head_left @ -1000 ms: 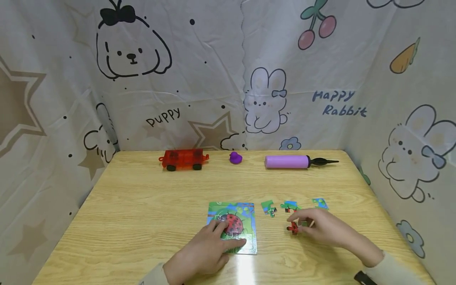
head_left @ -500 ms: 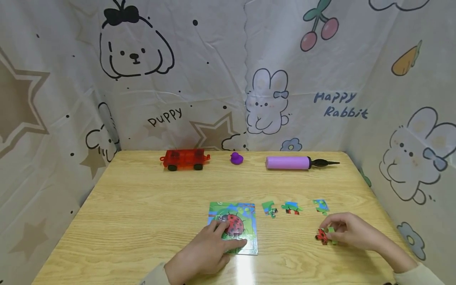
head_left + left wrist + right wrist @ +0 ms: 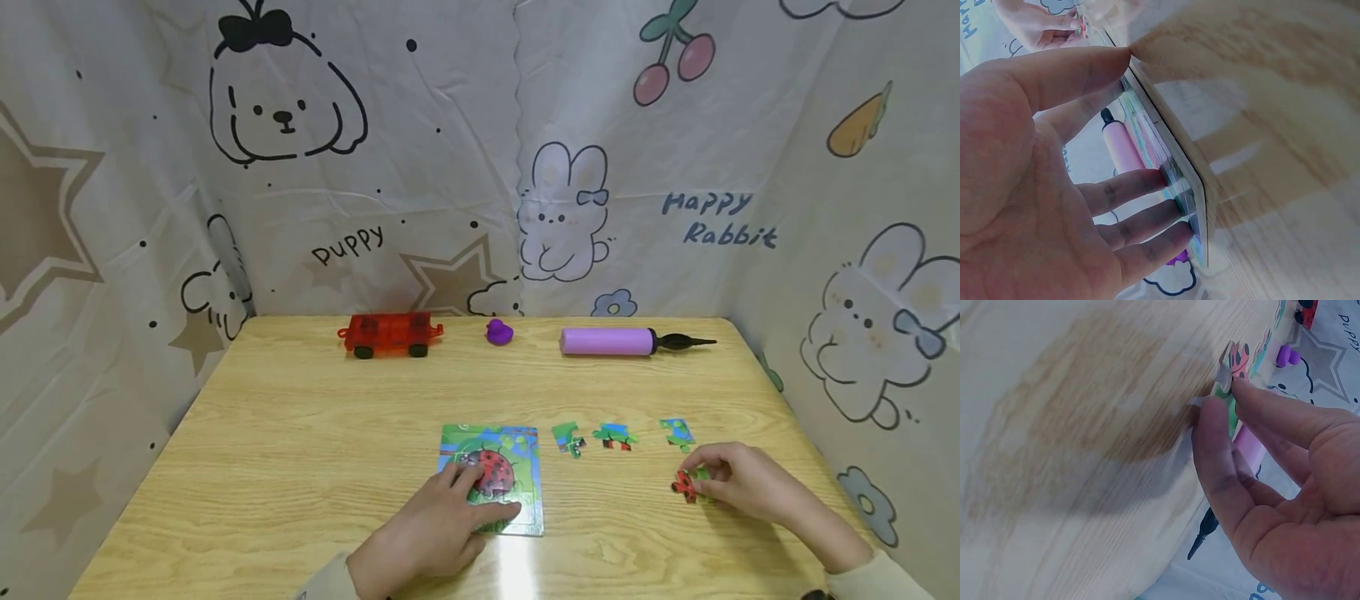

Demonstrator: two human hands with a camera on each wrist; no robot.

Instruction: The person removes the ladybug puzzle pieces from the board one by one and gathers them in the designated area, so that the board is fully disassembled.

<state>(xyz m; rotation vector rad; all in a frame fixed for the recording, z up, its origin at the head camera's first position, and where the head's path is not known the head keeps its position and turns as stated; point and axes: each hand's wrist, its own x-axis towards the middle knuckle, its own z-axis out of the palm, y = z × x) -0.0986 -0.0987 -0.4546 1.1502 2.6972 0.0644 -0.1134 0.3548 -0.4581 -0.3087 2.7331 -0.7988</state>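
My left hand rests on a square ladybug jigsaw puzzle, its spread fingers across the picture's lower left. In the left wrist view, the fingertips lie on the thin puzzle board, and the thumb reaches its near edge. To the right, my right hand pinches a red, black and green puzzle piece between thumb and fingers, close over the table. The right wrist view shows the spotted red part of this piece sticking out past the fingertips; the rest is covered.
Three loose puzzle pieces lie right of the board: a left one, a middle one and a right one. Along the table's back edge stand a red toy wagon, a purple rubber duck and a purple hand pump.
My right hand has carried the pinched puzzle piece rightward, away from the board, then slightly farther from me. The left hand stays in place on the puzzle.
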